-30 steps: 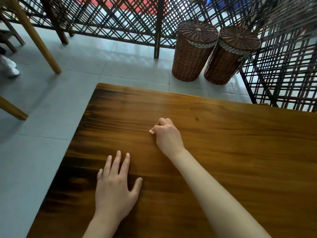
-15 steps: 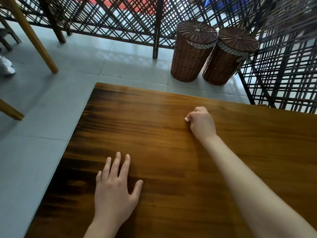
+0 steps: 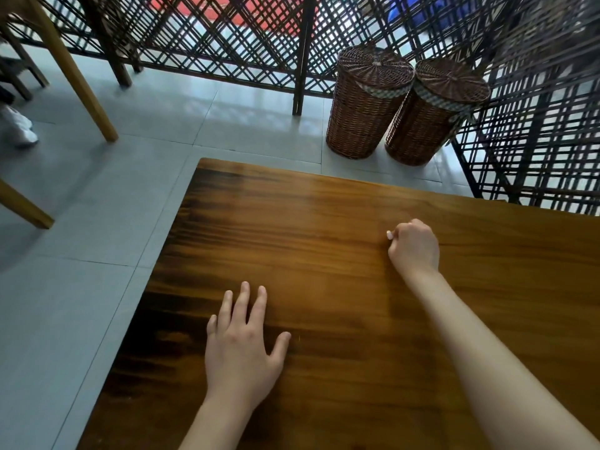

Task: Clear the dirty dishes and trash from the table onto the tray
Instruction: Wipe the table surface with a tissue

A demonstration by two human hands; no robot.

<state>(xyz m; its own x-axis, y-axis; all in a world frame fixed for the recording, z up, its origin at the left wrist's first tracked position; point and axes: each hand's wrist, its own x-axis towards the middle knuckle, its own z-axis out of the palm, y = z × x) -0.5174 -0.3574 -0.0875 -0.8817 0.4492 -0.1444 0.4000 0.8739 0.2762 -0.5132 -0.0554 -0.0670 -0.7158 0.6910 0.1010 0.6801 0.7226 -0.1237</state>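
My left hand [image 3: 242,344] lies flat on the dark wooden table [image 3: 292,228], fingers straight and spread, near the table's left edge. My right hand [image 3: 414,245] is curled into a fist farther back on the table. A small white scrap [image 3: 388,235] sticks out between its thumb and fingers; most of the scrap is hidden in the fist. No dishes and no tray are in view.
Two lidded wicker baskets [image 3: 368,105] [image 3: 428,115] stand on the tiled floor beyond the table's far edge. A dark lattice screen [image 3: 259,37] runs behind them and along the right. Wooden furniture legs [image 3: 74,73] and a white shoe [image 3: 18,128] are at the far left.
My right hand, still gripping the white scrap, has slid across the table to the right and slightly away from me. My left hand has stayed flat in place.
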